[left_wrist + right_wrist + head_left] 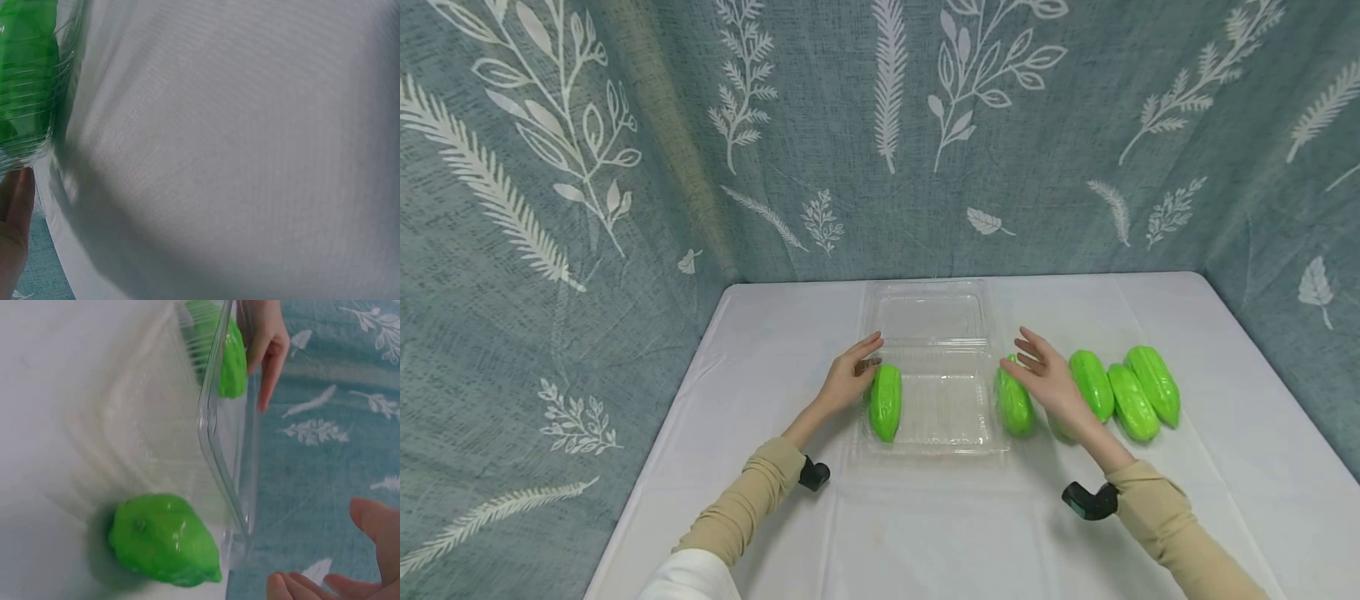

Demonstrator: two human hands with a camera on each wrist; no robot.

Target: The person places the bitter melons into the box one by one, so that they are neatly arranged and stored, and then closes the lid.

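A clear plastic clamshell box (947, 408) lies opened flat on the table, its lid (931, 315) toward the back. One long, ridged green fruit (886, 404) rests along the box's left side. My left hand (847, 375) is at that side, fingers extended, with fingertips right at the box wall in the left wrist view. My right hand (1051, 379) hovers with spread, loosely bent fingers and nothing in its grasp. Below it, another green fruit (165, 540) lies on the table just outside the box's right wall, partly covered by the fingers in the head view.
Several more green fruits (1133, 402) lie in a group to the right, one mostly behind my right wrist. A white cloth (925, 533) covers the table. Patterned blue-green curtains (850, 167) hang behind and at both sides. Each wrist wears a black camera mount (1090, 502).
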